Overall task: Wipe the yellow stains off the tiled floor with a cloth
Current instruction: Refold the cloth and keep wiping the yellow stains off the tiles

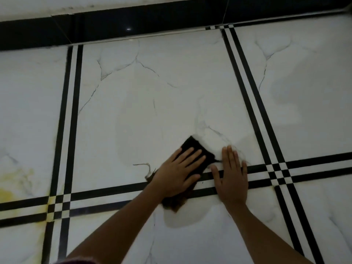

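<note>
- White marble-look tiled floor (152, 82) fills the view, crossed by double black stripes (73, 111) and ending at a glossy black skirting (114, 29).
- Left hand (177, 176) lies flat on the dark cloth (194, 142), fingers straight and spread, likely to press as much of the fabric as possible against the tile.
- Right hand (231, 180) rests palm down on bare floor just beside the cloth, fingers straight and holding nothing; it probably props the person's weight.
- Frayed threads (142, 165) trail from the cloth's left edge.
- Duller, damp-looking patches (179, 220) surround the cloth, suggesting this tile is already wiped.
- Yellow stains (11, 187) sit well apart at the far left, spreading onto the stripe crossing, so much of the job appears to remain.
</note>
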